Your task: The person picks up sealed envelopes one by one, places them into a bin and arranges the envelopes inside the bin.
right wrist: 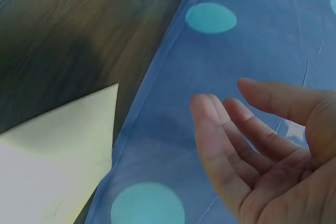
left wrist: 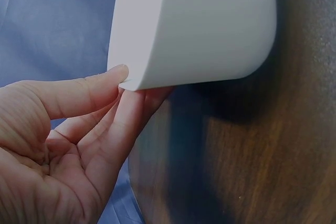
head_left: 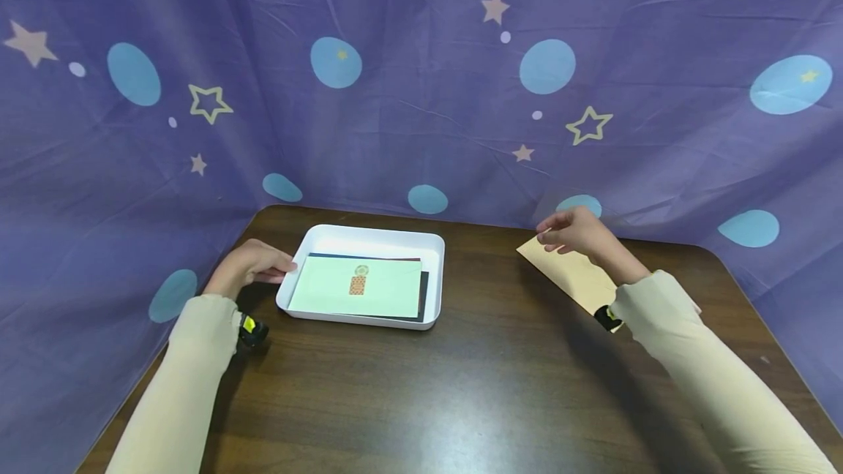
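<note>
At the left of the table, my left hand (head_left: 258, 263) pinches the left rim of a white tray (head_left: 375, 241). The left wrist view shows the thumb on top of the tray's edge (left wrist: 210, 30) and the fingers beneath it. Inside the tray lies a pale mint card (head_left: 323, 290) with a small orange and tan print, on top of darker sheets whose blue, red and black edges show. On the right, my right hand (head_left: 579, 231) hovers over a tan sheet of paper (head_left: 576, 280). Its fingers are loosely bent, thumb apart, holding nothing in the right wrist view.
The brown wooden table (head_left: 421, 386) extends in front of the tray and between the two hands. A purple cloth (head_left: 408, 130) with stars and blue ovals hangs along the back and sides. Part of the tan paper is hidden by the right forearm.
</note>
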Demonstrator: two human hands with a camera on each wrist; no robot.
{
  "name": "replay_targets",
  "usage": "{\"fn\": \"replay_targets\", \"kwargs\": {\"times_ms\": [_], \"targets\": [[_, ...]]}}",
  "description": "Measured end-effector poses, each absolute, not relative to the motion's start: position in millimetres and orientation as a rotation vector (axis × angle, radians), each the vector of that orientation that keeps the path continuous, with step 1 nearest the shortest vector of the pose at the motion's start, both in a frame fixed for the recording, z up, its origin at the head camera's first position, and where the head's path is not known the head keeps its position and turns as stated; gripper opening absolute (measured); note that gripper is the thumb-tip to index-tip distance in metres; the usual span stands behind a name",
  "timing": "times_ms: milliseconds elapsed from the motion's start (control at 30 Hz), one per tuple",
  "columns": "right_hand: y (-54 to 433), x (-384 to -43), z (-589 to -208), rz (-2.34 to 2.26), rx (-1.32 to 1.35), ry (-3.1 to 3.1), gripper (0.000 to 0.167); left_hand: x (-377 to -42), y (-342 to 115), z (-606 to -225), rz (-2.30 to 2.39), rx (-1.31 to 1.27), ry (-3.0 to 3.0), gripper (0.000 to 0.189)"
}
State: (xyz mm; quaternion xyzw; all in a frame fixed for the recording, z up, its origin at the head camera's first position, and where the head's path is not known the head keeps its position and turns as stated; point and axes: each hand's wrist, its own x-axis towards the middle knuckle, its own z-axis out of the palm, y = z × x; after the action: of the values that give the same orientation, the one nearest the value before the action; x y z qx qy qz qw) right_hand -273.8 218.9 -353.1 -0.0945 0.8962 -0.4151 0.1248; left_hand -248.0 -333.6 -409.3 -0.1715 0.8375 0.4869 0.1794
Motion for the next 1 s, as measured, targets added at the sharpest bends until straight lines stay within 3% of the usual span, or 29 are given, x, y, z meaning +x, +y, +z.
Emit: {"fn": "replay_targets", "kwargs": {"times_ms": [667, 1000], "targets": [[292, -274, -371, -0.971, -0.155, 2.718, 0.044, -249, -333, -409, 1.335, -0.501, 2.385, 0.046], [303, -278, -376, -0.727, -0.108, 2.691, 0.064, -249, -333, -408, 1.322, -0.512, 2.387, 0.045]]}}
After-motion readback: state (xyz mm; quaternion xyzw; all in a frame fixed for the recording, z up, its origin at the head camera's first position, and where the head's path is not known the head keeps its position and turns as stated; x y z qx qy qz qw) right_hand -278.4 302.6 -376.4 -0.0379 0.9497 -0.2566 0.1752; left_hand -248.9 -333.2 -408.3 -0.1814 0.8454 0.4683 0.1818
